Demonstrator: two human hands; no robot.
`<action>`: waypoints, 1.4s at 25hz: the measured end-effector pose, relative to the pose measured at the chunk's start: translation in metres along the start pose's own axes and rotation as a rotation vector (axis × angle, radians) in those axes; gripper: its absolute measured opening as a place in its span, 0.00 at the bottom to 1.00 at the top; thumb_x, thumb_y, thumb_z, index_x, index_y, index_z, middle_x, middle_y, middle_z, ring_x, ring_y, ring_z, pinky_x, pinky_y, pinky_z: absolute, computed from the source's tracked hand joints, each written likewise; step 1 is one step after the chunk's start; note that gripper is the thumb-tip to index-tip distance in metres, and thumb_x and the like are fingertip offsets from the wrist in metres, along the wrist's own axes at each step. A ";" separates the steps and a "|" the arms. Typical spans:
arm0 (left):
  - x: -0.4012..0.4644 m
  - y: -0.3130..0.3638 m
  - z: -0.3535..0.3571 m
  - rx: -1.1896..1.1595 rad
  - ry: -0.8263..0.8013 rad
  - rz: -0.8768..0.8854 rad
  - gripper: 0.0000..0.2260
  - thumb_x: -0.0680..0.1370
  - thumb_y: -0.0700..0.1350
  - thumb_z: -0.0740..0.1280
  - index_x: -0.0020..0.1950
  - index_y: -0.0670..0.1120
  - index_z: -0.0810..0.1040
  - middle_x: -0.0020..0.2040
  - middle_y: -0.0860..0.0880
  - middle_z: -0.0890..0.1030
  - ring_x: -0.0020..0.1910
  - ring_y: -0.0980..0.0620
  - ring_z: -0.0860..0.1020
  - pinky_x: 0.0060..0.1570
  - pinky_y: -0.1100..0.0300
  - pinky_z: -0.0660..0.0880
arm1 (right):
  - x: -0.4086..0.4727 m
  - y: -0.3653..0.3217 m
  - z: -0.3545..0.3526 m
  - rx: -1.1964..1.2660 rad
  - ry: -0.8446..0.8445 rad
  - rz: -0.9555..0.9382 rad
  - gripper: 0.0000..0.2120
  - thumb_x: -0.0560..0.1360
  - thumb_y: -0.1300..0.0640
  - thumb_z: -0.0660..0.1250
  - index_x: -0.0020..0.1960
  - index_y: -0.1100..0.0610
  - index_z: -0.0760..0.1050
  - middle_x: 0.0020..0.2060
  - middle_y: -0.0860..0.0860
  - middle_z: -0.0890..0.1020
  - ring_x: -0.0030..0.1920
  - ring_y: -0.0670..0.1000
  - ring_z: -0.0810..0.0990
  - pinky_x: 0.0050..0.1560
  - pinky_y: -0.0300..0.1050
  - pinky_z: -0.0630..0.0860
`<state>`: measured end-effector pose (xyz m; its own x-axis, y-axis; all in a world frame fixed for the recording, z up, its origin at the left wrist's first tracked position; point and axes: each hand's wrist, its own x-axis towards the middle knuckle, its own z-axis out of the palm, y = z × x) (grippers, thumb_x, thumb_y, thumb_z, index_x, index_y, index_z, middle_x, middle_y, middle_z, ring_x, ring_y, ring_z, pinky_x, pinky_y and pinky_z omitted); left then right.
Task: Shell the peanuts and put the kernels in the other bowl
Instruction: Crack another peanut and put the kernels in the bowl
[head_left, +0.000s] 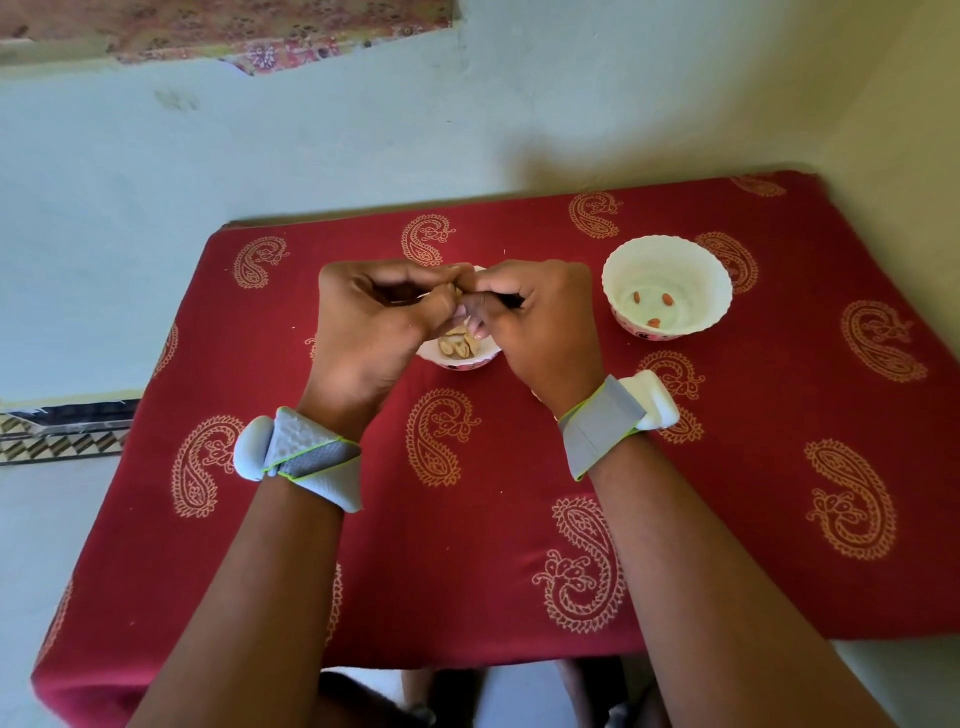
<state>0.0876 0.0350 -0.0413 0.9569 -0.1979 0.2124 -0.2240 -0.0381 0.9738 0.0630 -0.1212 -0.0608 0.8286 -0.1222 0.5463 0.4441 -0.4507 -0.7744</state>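
Both hands meet just above the near bowl (470, 361), a little left of the frame's centre. The left hand (379, 317) and the right hand (530, 317) have their fingers curled inward, and between the two sets of fingertips they pinch one peanut pod (458, 292), only a sliver of which shows. Which way its long axis runs I cannot tell. More unshelled peanuts (458, 345) lie in the bowl directly beneath.

The kernel bowl (667, 286) stands well apart, toward the right of the frame, with three reddish kernels (653, 306) in it. It lies on the right hand's side, so that hand looks the nearer one to carry a freed kernel across the red paisley cloth (467, 519).
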 end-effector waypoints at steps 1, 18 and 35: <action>0.000 0.000 -0.001 0.009 0.005 0.009 0.08 0.75 0.28 0.71 0.50 0.36 0.87 0.48 0.42 0.88 0.49 0.42 0.87 0.51 0.46 0.84 | 0.000 -0.001 0.001 0.026 0.002 0.039 0.06 0.73 0.70 0.72 0.46 0.65 0.87 0.34 0.58 0.87 0.31 0.55 0.86 0.34 0.57 0.83; -0.005 0.004 0.024 0.059 0.249 0.078 0.05 0.70 0.26 0.70 0.43 0.31 0.85 0.42 0.45 0.88 0.41 0.55 0.88 0.40 0.65 0.81 | -0.013 -0.011 0.018 -0.106 0.193 0.000 0.13 0.72 0.75 0.66 0.47 0.63 0.86 0.36 0.54 0.88 0.36 0.49 0.86 0.39 0.34 0.79; -0.011 0.001 0.044 -0.032 0.397 0.035 0.06 0.72 0.28 0.69 0.43 0.33 0.85 0.43 0.42 0.88 0.40 0.48 0.88 0.40 0.57 0.83 | -0.021 -0.005 0.027 -0.059 0.429 0.059 0.13 0.73 0.76 0.67 0.49 0.64 0.87 0.41 0.55 0.89 0.40 0.49 0.87 0.46 0.41 0.84</action>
<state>0.0688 -0.0058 -0.0460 0.9472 0.1961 0.2538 -0.2577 -0.0059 0.9662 0.0524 -0.0929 -0.0769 0.6298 -0.5002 0.5942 0.3698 -0.4797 -0.7957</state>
